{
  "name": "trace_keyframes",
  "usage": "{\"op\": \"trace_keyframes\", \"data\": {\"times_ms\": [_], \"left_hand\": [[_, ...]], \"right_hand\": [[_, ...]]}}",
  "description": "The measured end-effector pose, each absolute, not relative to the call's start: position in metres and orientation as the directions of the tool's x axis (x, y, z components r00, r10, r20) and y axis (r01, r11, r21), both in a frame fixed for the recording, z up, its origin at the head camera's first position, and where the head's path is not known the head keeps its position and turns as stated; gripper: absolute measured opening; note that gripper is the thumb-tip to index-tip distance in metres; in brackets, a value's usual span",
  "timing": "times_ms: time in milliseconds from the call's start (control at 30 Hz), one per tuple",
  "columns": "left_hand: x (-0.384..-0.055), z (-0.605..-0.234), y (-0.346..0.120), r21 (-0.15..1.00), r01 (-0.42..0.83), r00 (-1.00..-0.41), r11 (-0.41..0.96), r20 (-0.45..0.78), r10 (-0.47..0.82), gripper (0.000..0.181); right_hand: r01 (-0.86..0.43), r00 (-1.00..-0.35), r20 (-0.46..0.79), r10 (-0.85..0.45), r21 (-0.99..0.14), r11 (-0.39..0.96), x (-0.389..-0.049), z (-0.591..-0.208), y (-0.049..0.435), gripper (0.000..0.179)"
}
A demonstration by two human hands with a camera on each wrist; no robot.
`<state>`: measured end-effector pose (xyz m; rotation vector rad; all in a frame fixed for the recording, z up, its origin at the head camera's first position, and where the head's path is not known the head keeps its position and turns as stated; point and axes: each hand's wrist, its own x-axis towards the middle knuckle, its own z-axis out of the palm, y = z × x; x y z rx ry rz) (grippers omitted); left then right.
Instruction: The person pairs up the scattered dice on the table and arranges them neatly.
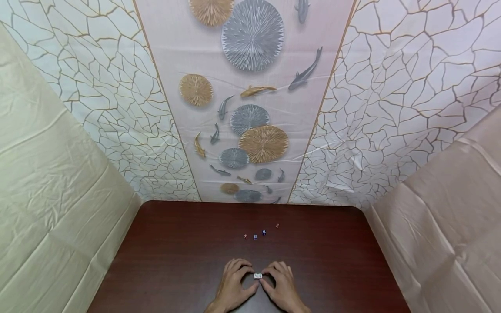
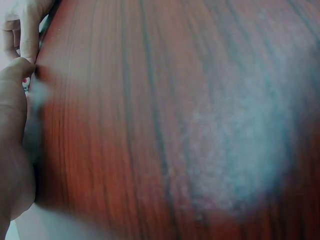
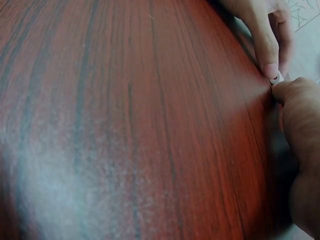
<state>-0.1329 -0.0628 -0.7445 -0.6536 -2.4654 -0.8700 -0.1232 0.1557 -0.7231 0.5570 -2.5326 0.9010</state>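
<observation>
Two white dice (image 1: 258, 276) sit side by side on the dark wooden table, between the fingertips of both hands. From the left, my left hand (image 1: 234, 282) pinches the left die between thumb and index finger. My right hand (image 1: 282, 284) pinches the right die the same way, its thumb in front and its index finger behind. In the right wrist view a bit of a white die (image 3: 275, 79) shows between the two thumbs. The left wrist view catches the hands only at its left edge, where fingers hide most of the dice.
Beyond the hands lie a red die (image 1: 245, 236), a blue die (image 1: 255, 237), another blue die (image 1: 264, 232) and a second red die (image 1: 277, 225). The glossy brown table (image 1: 176, 248) ends at a patterned cloth wall (image 1: 250, 178), with plain cloth on both sides.
</observation>
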Motion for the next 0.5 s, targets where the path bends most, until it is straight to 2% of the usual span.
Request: {"op": "trace_keyframes", "data": {"times_ms": [367,500], "left_hand": [[-0.134,-0.735,-0.064,0.548,0.521,-0.833,0.654,0.493,0.250,0.031],[-0.142,-0.729,-0.064,0.565,0.540,-0.820,0.624,0.521,0.237,0.029]], "right_hand": [[-0.507,-0.825,0.516,-0.228,-0.501,0.701,-0.124,-0.727,0.157,0.029],[-0.509,-0.826,0.515,-0.229,-0.506,0.696,-0.124,-0.726,0.157,0.028]]}}
